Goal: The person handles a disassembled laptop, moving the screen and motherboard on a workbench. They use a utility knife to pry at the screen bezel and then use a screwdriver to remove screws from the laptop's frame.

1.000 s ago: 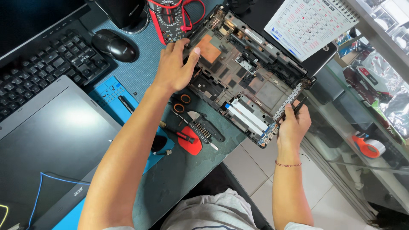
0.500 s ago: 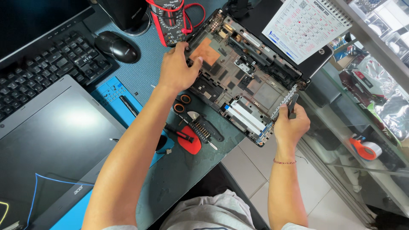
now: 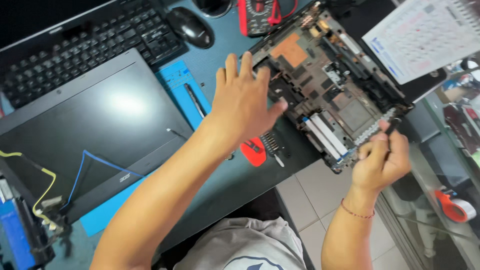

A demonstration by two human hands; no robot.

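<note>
An opened laptop base (image 3: 345, 100) with bare circuit parts and a copper patch lies tilted at the desk's right edge, its near corner hanging over the floor. My left hand (image 3: 245, 100) hovers above the base's left side with its fingers spread, holding nothing. At the base's near right corner, my right hand (image 3: 382, 160) is clenched on a thin dark tool (image 3: 392, 125) whose tip sticks up beside the chassis edge. What kind of tool it is I cannot make out.
A detached dark laptop lid (image 3: 100, 125) lies on a blue mat (image 3: 180, 85) at left, with yellow and blue wires. Behind are a keyboard (image 3: 90, 45), mouse (image 3: 190, 27) and red multimeter (image 3: 260, 15). A red bit holder (image 3: 255, 152), a calendar (image 3: 425, 37) and tape roll (image 3: 455, 207) are nearby.
My left hand has lifted off the base's far left edge and opened in the air. My right hand stays clenched at the near right corner. The view has shifted closer.
</note>
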